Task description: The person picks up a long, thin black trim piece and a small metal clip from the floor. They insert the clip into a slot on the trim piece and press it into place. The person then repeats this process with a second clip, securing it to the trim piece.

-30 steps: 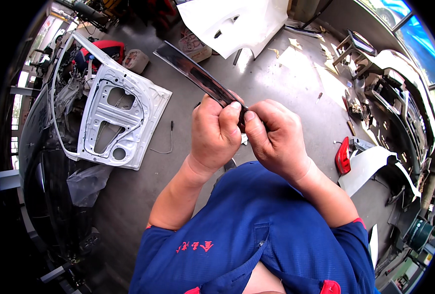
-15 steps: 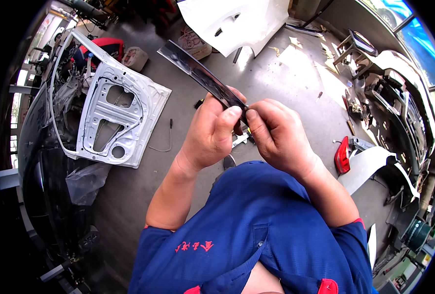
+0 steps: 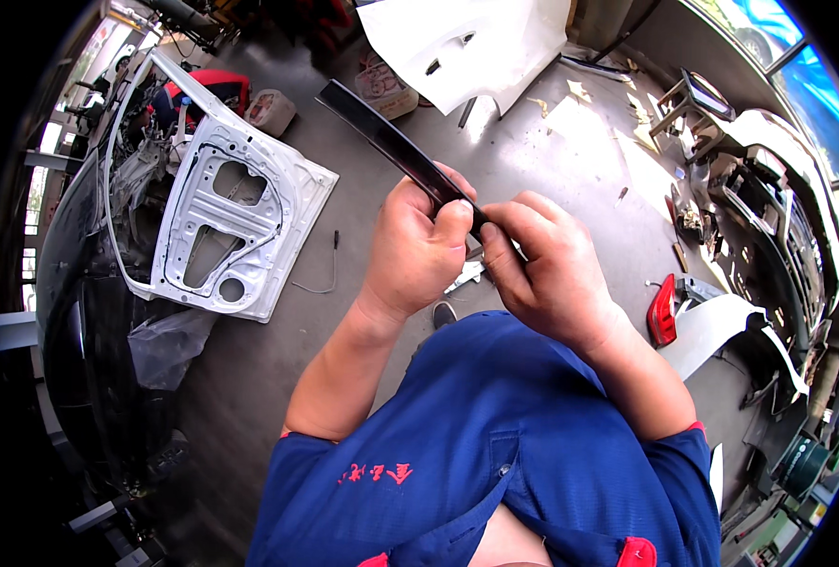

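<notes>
Apparently, strip (image 3: 381, 139): near end being worked
Left hand (image 3: 412, 248): pinching it, thumb uppermost
Right hand (image 3: 553, 272): pinching that end
Near end: next move probably needs steady left hold

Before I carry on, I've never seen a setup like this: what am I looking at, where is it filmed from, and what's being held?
There's no robot here, just a person in a blue shirt using their bare left hand and right hand. A wide fisheye camera on their head looks down, so straight edges bend near the rim. The left hand grips a long, dark black strip; the right hand pinches it at its near end. Around them, over the gray floor, are a white door frame, a white panel and a red tail light.
</notes>
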Action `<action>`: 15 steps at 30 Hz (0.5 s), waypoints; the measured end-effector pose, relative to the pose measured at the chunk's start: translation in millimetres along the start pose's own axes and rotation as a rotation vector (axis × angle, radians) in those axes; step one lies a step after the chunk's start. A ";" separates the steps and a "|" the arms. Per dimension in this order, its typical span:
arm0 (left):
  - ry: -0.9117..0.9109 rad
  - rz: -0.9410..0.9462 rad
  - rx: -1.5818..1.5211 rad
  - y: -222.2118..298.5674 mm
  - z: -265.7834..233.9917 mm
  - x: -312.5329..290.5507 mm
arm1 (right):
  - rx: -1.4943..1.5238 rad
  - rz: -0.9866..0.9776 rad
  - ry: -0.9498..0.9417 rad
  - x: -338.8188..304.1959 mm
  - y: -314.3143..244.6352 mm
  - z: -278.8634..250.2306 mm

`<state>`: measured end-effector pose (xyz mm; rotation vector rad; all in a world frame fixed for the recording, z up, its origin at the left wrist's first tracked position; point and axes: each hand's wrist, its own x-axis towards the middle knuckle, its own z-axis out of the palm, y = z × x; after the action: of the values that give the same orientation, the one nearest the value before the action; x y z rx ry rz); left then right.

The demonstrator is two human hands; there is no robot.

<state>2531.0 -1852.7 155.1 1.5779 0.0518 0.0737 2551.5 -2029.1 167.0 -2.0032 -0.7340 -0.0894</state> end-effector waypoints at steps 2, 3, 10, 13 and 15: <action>-0.076 -0.052 -0.028 6.1 -7.7 4.6 | 0.174 0.071 0.004 2.6 3.6 -2.0; -0.154 -0.123 -0.119 10.6 -12.0 7.3 | 0.176 0.077 0.008 3.1 4.3 -0.7; -0.173 0.039 0.125 5.0 -15.4 5.5 | 0.117 0.081 0.013 6.0 4.9 2.3; -0.152 0.021 0.208 4.8 -13.9 6.0 | 0.109 0.065 0.002 7.0 5.9 1.4; -0.125 0.009 0.261 5.0 -13.2 3.6 | 0.119 0.064 -0.058 7.9 5.3 -2.6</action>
<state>2533.5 -1839.3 160.2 1.8406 -0.0455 -0.0256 2561.3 -2029.4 167.1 -1.9208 -0.6949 0.0491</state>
